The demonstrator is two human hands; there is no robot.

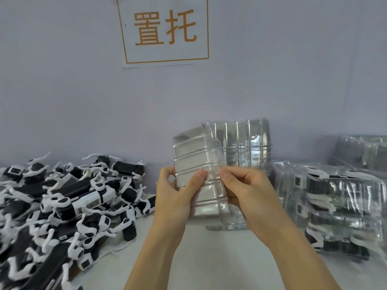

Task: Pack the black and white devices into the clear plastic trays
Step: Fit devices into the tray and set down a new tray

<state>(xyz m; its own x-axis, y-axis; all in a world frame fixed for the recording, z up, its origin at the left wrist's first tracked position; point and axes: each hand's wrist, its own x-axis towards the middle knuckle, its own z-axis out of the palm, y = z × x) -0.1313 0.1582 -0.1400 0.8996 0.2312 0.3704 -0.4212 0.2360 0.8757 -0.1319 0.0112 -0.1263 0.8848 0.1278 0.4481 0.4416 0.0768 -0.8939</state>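
Note:
Both my hands hold a nested stack of clear plastic trays (194, 160) upright above the table's middle. My left hand (178, 195) grips the stack's left edge with the thumb on its ribbed front. My right hand (249, 195) pinches the outermost clear tray (215, 147) at its edge, and that tray peels away from the stack. A large pile of black and white devices (62, 201) lies on the table at the left, apart from both hands.
Filled clear trays (335, 206) with devices inside are stacked at the right. More clear trays (247, 143) stand behind my hands against the wall, others at the far right (362, 151). A paper sign (165, 30) hangs on the wall. The white table (209, 258) runs below my forearms.

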